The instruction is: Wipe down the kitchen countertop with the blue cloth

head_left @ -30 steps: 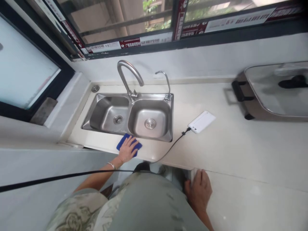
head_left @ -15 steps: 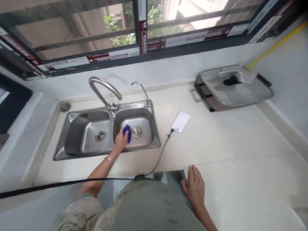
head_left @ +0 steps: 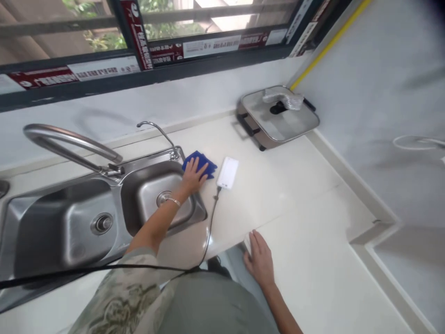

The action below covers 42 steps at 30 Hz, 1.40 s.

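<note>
My left hand [head_left: 193, 179] lies with spread fingers on a folded blue cloth [head_left: 208, 168]. Beneath it the cloth is on the pale counter, just past the right rim of the sink [head_left: 205, 208]. Close to the cloth's right side is a white power bank or phone-like device [head_left: 228, 173], with a dark cable [head_left: 209, 227] plugged into its near end. At the counter's front edge [head_left: 247, 242], my right hand [head_left: 260, 260] is closed over the lip, fingers on top and thumb against the front.
A large curved faucet [head_left: 76, 144] and a thin tap [head_left: 156, 126] rise behind the two-bowl sink. An electric pan with a glass lid [head_left: 278, 116] stands in the back right corner. A black strap or cord [head_left: 86, 267] crosses low in front of me.
My left hand has carried the blue cloth from the right sink bowl to the counter and spread its fingers over it. The view has turned right. My right hand stays at the edge.
</note>
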### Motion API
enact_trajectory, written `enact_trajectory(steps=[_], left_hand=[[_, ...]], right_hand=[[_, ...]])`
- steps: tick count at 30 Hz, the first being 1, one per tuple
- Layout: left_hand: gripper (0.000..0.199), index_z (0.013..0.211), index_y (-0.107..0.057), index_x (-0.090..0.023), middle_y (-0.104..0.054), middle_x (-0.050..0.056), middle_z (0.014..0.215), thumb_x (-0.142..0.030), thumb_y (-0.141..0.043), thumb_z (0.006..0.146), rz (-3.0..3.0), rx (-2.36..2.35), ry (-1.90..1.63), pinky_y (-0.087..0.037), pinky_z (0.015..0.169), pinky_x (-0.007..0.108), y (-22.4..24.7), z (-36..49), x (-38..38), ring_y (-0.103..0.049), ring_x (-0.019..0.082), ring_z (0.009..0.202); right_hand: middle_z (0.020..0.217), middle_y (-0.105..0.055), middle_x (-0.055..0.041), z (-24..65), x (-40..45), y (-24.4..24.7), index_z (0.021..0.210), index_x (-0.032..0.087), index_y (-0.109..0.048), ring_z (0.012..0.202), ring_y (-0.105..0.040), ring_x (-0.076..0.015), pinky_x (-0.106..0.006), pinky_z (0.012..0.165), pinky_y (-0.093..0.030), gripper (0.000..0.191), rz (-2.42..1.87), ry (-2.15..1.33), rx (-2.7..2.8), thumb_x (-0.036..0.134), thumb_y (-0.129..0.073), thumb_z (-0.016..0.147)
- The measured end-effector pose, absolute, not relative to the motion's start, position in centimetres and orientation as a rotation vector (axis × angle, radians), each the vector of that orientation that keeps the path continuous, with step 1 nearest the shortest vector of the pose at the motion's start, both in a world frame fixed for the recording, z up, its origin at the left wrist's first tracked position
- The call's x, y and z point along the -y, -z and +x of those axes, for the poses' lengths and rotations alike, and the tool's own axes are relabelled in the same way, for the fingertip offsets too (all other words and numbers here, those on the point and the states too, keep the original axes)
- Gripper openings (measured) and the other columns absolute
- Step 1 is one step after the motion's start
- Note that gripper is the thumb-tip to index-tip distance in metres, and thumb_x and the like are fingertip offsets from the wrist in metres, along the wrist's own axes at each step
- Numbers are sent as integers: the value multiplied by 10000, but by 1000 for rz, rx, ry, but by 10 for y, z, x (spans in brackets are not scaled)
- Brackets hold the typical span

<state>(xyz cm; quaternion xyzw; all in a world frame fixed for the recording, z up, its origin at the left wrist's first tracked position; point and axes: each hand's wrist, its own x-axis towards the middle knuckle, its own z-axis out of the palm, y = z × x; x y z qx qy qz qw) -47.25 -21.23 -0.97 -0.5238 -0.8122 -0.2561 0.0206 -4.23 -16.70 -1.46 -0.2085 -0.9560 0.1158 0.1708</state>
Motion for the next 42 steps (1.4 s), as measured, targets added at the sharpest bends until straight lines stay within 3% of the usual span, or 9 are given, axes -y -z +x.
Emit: enact_trajectory(steps=[11,24,30,42], left_hand=[[432,1411,-588,-376,-414,83,1587,-396,-532,983,-1818,2420,670,-296,1213,590,17,-518,175,-320,344,1500],[434,1395,-616,-338,-440,100,1567,-417,-493,986,-1515,2554,760,-257,1216,579,20,-594,59,-352,352,1469],[447,1400,-612,-328,-447,94,1563,-443,-451,998,-1538,2512,776,-241,1222,570,21,-603,9,-348,348,1463],[417,1334,-660,-303,-455,83,1554,-405,-510,959,-1546,2493,1039,-177,1237,634,45,-608,-96,-313,368,1470]], right_hand=[[1491,-488,-201,-40,166,20,1609,168,-224,1382,-468,-355,-576,1015,-544,732,-686,-335,2750,203,-513,937],[1441,-560,-183,-37,167,29,1597,179,-286,1340,-522,-356,-535,961,-567,685,-760,-289,2752,224,-507,951],[1409,-601,-169,-35,164,34,1583,154,-350,1307,-565,-349,-478,932,-582,715,-700,-276,2726,193,-551,899],[1378,-643,-141,-25,158,45,1587,199,-368,1193,-667,-347,-474,843,-646,748,-694,-166,2798,210,-538,859]])
